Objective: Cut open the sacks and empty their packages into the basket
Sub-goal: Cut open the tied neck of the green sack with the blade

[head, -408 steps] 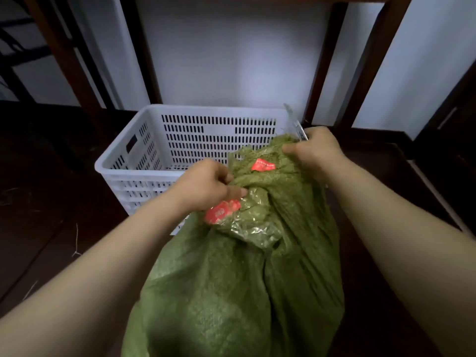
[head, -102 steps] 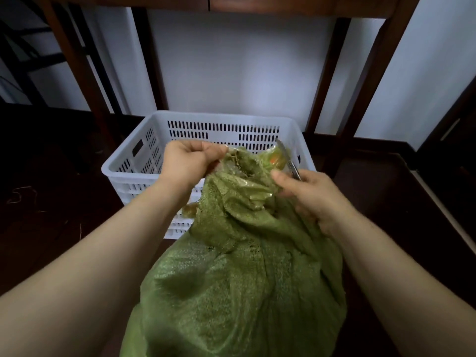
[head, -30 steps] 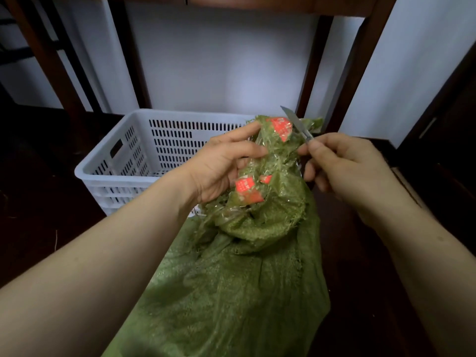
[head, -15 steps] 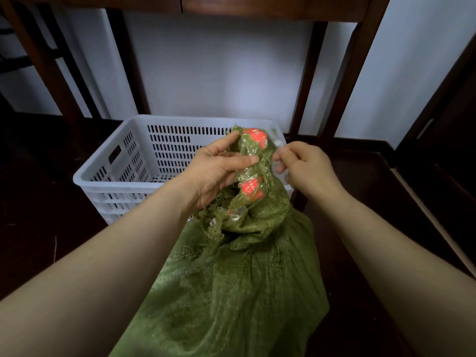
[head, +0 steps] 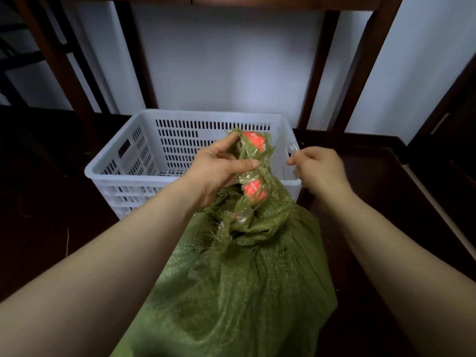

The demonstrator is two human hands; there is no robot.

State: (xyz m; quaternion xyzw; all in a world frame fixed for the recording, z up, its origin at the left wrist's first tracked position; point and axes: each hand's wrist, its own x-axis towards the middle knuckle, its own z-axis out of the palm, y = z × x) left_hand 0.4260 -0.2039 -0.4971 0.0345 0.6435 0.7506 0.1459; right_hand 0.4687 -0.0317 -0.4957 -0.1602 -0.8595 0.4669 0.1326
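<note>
A green woven sack (head: 244, 292) stands on the dark floor in front of a white slotted plastic basket (head: 206, 115). Its bunched neck is wrapped in clear tape with red labels (head: 253, 190). My left hand (head: 216, 171) grips this neck and holds it up over the basket's near rim. My right hand (head: 319, 168) is a short way right of the neck, clear of the sack, fingers curled round a small knife (head: 293, 148). Only a glint of its blade shows past the fingertips. The basket's floor shows no packages; the sack hides part of it.
Dark wooden furniture legs (head: 313, 73) rise behind the basket against a white wall. A dark wooden piece (head: 453, 140) stands at the right. Dark floor lies on both sides of the sack.
My right hand with the knife has drawn away to the right from the sack's neck. My left hand keeps its grip on the taped neck.
</note>
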